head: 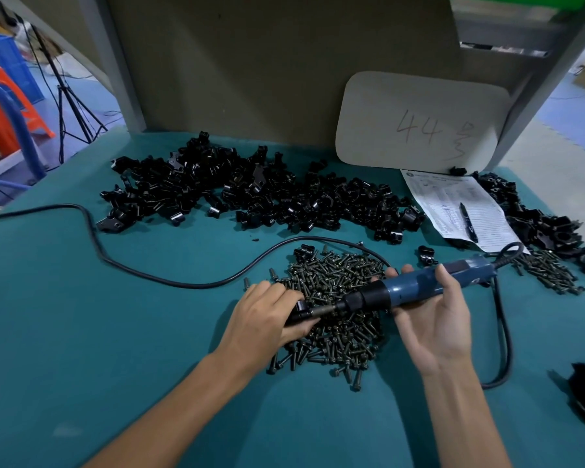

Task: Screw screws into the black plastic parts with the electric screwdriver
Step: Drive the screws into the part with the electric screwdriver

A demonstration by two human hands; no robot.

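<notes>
Your screws [338,309] lie heaped on the table [81,315] near you, plastic parts [250,190] piled beyond, paper sheet [460,207] far right

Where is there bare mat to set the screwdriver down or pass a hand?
Free: near-left mat between cable and left forearm; the strip between both forearms; near-right, past the right forearm. Crowded: black parts heap along the back, screw pile mid-table, paper and more parts far right.

Left hand [267,318], right hand [434,320], each in curled grip
</notes>
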